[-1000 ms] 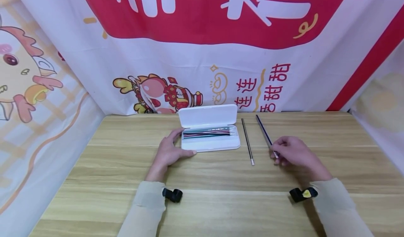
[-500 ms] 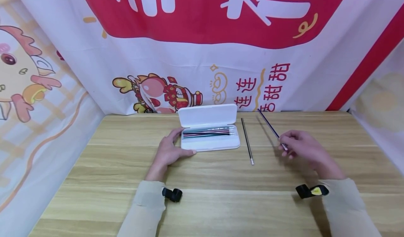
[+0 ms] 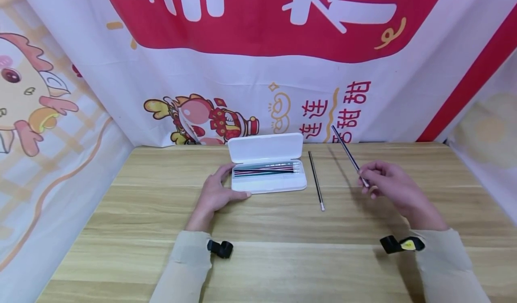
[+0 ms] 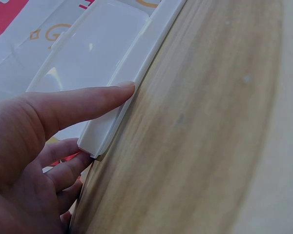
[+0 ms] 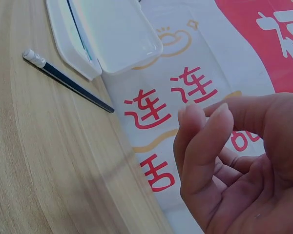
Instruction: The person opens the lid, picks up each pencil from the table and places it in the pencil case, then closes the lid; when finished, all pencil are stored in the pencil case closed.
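A white pencil case (image 3: 268,186) stands with its lid raised at the back of the table, several pencils (image 3: 262,171) lying inside it. My left hand (image 3: 216,194) holds the case at its left end, thumb along the front edge and fingers behind the corner. My right hand (image 3: 389,184) pinches a dark pencil (image 3: 347,150) near its white eraser end, the tip tilted up and away above the table. That pencil is hidden by the fingers in the right wrist view. Between case and right hand, a dark striped pencil (image 3: 316,182) lies on the table, eraser toward me.
The wooden table (image 3: 282,267) ends at the back against a white and red printed cloth (image 3: 250,78). Another printed cloth (image 3: 52,159) hangs at the left side. Black wrist cameras sit on both sleeves.
My right hand has lifted its pencil off the table, moving slightly right and away, and the tip has risen. My left hand and the case have stayed put.
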Tool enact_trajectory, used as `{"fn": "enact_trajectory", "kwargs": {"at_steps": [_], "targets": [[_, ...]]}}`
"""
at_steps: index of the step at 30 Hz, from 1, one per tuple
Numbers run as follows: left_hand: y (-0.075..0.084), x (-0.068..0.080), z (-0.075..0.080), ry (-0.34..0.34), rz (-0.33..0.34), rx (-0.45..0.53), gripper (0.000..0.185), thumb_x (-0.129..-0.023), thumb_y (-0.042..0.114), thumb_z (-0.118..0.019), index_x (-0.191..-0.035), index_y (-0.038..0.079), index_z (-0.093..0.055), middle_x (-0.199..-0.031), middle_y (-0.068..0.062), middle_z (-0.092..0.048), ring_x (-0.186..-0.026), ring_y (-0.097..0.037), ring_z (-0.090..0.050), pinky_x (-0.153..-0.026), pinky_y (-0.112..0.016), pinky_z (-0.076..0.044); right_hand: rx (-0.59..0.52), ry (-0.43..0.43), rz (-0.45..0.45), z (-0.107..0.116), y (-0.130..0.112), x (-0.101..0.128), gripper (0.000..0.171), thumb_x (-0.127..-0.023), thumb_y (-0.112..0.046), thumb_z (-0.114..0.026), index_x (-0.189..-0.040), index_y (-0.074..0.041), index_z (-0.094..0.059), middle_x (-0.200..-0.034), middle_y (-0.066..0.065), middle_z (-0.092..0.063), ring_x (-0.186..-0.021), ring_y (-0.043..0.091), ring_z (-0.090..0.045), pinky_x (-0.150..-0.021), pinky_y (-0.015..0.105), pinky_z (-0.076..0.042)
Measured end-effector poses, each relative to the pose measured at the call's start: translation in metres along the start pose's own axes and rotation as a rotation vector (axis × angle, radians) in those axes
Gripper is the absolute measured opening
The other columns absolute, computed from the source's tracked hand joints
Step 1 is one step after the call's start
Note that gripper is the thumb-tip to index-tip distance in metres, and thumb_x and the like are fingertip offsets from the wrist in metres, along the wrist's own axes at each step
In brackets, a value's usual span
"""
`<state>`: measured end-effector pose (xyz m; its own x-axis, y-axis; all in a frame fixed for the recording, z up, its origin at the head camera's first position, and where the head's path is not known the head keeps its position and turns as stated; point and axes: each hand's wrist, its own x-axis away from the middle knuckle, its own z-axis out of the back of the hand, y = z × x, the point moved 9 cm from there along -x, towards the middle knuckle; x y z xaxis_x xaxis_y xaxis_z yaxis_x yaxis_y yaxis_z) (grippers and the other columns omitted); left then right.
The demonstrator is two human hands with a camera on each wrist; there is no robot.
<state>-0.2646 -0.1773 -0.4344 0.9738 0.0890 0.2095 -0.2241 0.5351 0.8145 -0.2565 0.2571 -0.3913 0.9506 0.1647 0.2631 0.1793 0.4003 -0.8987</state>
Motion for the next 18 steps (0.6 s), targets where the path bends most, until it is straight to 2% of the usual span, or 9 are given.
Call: {"fn": "enact_trajectory", "kwargs": {"at_steps": [12,18], "targets": [[-0.002,0.000,0.000,0.002,0.002,-0.008,0.098,-0.076,0.031,-0.099,-0.160,0.031,-0.049,-0.173,-0.004,-0.044,-0.160,-0.039,-0.029,-0.133,-0.067,-0.022,-0.012,0.016,0.013,-0.007,-0.005,0.000,0.041,-0.115,-0.026,-0.049,-0.142,0.005,-0.048,-0.106,0.000,-0.071,-0.083,0.010,-0.065,-0.067,0.029,-0.059],[-0.002,0.000,0.000,0.002,0.002,-0.006,0.097,-0.076,0.031,-0.099,-0.160,0.031,-0.049,-0.173,-0.005,-0.044,-0.159,-0.038,-0.031,-0.132,-0.067,-0.023,-0.008,0.027,0.051,-0.015,-0.009,-0.004,0.036,-0.115,-0.023,-0.051,-0.138,0.005,-0.052,-0.101,-0.004,-0.071,-0.078,0.009,-0.063,-0.062,0.027,-0.054]]}}
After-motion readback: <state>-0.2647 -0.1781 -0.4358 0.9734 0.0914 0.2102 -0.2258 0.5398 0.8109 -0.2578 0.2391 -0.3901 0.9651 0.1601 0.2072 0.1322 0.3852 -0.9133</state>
